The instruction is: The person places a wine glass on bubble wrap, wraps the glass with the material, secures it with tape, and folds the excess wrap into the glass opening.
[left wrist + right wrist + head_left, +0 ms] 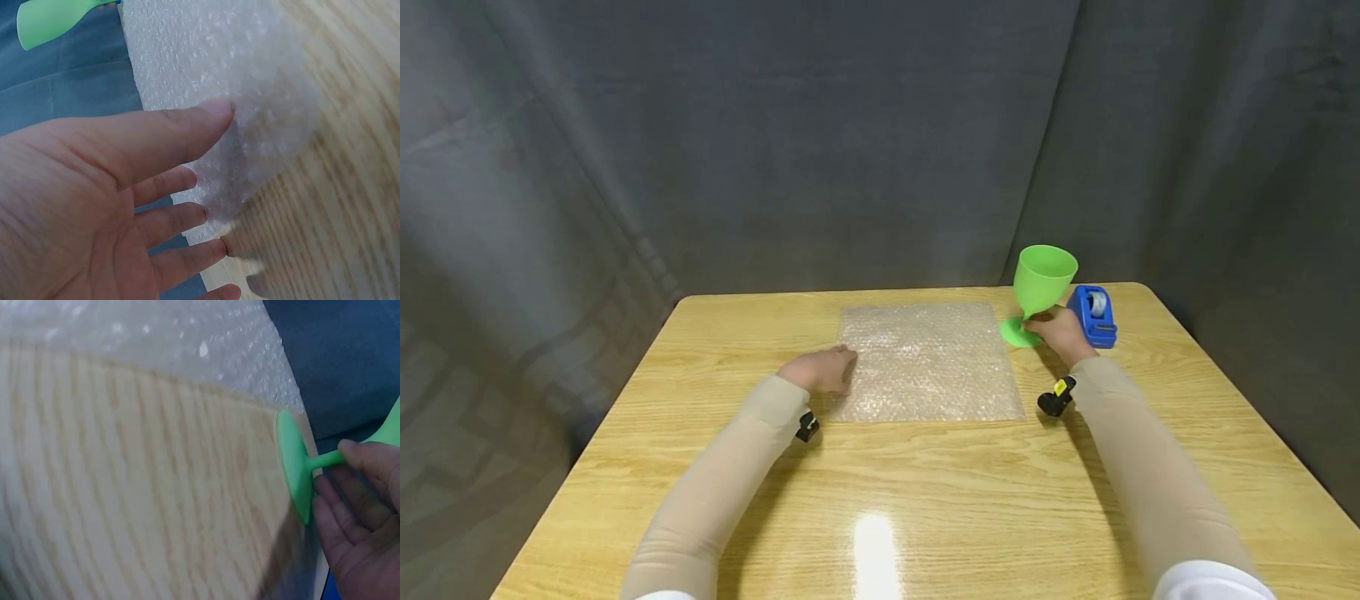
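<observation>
A sheet of bubble wrap (pixel 932 362) lies flat on the wooden table. At its left edge is my left hand (pixel 823 369); the left wrist view shows its fingers loosely extended and its thumb (pixel 187 128) over the wrap. My right hand (pixel 1062 332) pinches the thin stem of a green plastic goblet (pixel 1043 279) between thumb and fingers. The goblet's bowl faces up, and its round foot (pixel 292 465) is close over the table beside the sheet's right edge. Part of the bowl is cut off in the right wrist view.
Just right of the goblet stands a blue tape dispenser (pixel 1093 317) with a roll of tape. A grey curtain (pixel 850 167) hangs behind the wooden table (pixel 820 508) and along its sides.
</observation>
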A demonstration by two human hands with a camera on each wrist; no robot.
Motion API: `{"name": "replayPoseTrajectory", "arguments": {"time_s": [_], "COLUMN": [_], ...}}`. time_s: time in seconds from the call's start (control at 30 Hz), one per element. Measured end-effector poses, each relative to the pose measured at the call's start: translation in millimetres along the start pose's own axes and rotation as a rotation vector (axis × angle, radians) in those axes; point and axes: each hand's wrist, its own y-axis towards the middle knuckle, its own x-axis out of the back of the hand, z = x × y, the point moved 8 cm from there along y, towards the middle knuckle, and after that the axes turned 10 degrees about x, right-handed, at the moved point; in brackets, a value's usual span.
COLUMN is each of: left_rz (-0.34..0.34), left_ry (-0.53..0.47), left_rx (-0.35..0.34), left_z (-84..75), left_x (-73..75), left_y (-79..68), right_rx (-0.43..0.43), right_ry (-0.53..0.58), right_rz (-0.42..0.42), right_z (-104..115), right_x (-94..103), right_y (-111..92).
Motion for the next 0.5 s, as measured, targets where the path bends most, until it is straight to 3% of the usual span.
{"name": "replayPoseTrajectory", "arguments": {"time_s": [0.27,0.5], "left_rz": [0.008,0.004], "left_ry": [0.003,0.011], "left_rx": [0.007,0.0], "left_z": [1.3,0.1], "left_x": [-0.9,-1.1], "left_y": [0.5,0.8], "right_rx": [0.041,0.114], "right_ry": [-0.131,-0.185], "right_rz": [-0.055,-0.114], "right_z": [8,31], "right_x": [9.0,29.2], "right_y": [-5,-17]}}
